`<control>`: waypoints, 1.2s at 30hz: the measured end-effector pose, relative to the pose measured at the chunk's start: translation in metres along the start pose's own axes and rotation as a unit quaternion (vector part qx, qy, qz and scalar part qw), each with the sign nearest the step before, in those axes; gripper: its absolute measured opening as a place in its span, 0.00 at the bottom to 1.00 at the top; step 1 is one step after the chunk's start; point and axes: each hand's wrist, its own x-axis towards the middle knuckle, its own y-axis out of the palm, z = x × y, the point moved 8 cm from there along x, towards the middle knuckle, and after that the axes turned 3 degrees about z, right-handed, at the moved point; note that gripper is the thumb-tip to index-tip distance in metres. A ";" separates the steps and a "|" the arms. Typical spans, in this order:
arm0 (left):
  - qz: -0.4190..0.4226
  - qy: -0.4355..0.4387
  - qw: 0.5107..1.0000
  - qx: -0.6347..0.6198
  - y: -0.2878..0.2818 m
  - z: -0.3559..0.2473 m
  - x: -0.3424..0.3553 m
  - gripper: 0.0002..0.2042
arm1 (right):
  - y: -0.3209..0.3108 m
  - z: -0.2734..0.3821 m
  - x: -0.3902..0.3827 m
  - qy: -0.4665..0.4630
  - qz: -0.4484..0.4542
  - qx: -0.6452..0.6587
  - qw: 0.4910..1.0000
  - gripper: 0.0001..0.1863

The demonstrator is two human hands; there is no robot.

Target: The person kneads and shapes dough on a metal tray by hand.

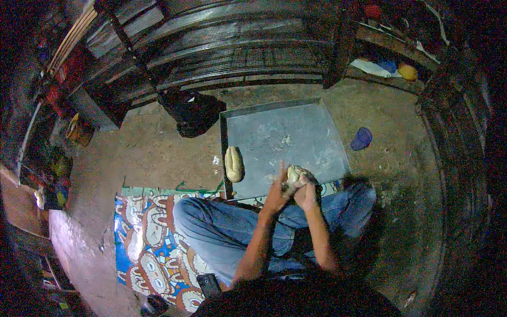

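- Bringing both hands together over the near right part of a shallow grey tray, the person has a pale, dough-like lump (296, 174) between them.
- The left hand (276, 196) presses against the lump's left side, one finger stretched out ahead; blur hides how its other fingers close.
- The right hand (306, 195) is curled around the lump from the right and near side.
- Under and ahead of the hands spreads the tray (274, 129), its surface marked with whitish smears and crumbs.
- Left of the hands, a long, pale piece (233, 165) with a lengthwise groove lies at the tray's left edge, well apart from them.
- Farther ahead and left, a black bag (193, 115) sits on the floor (142, 153), near the tray's far left corner.
- Ahead and right of the hands lies a small purple thing (361, 139), beside the tray.
- Behind the hands are bent legs in blue jeans (227, 226); to their left, a patterned mat (153, 238).
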 end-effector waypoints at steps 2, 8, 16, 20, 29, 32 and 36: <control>-0.001 0.020 0.965 0.261 0.002 -0.009 0.000 0.42 | 0.005 0.006 -0.002 0.015 -0.012 0.017 1.000 0.22; -0.161 0.080 0.966 -0.184 -0.057 0.008 0.007 0.36 | 0.008 0.032 -0.012 -0.011 0.000 0.083 0.996 0.14; -0.057 -0.119 0.855 -0.501 -0.013 0.042 0.008 0.30 | 0.034 0.091 -0.008 -0.072 0.018 0.085 0.994 0.27; -0.039 -0.102 0.792 -0.600 0.005 0.051 0.013 0.32 | 0.039 0.112 -0.006 -0.141 0.033 -0.018 0.989 0.27; -0.001 -0.054 0.825 -0.562 0.016 0.059 0.010 0.40 | 0.139 0.010 -0.041 -0.232 0.033 -0.787 0.570 0.17; 0.039 -0.022 0.702 -0.711 0.019 0.023 0.006 0.41 | 0.140 0.000 -0.038 -0.302 0.077 -0.794 0.522 0.14; 0.060 0.029 0.668 -0.741 0.004 0.002 -0.002 0.43 | 0.142 -0.027 0.011 -0.199 0.131 -0.859 0.454 0.16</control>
